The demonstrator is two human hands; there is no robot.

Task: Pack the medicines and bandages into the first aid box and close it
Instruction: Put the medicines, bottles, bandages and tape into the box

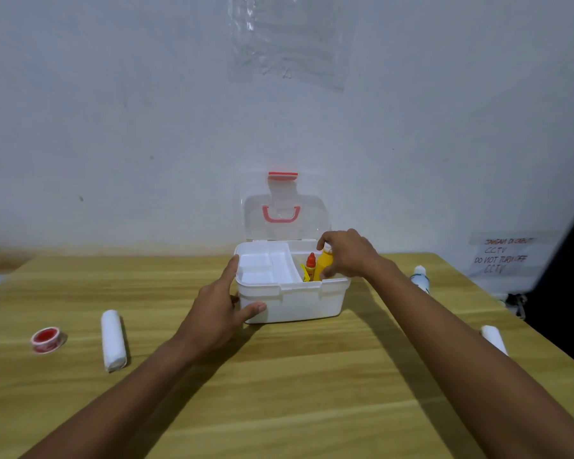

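The white first aid box (299, 303) stands open in the middle of the wooden table, its clear lid (282, 207) with a red handle tilted up against the wall. A white tray insert (265, 270) fills the box's left side. My left hand (222, 303) grips the box's front left corner. My right hand (345, 253) holds a yellow bottle (323, 265) upright in the right compartment, next to a small red-capped bottle (310, 265). A rolled white bandage (113, 339) and a red tape roll (47, 339) lie at the left. Another bandage roll (494, 339) and a white bottle (421, 278) lie at the right.
The table (279, 392) ends against a pale wall. A paper note (501, 256) hangs on the wall at the right, beside a dark object (564, 293) past the table's right edge.
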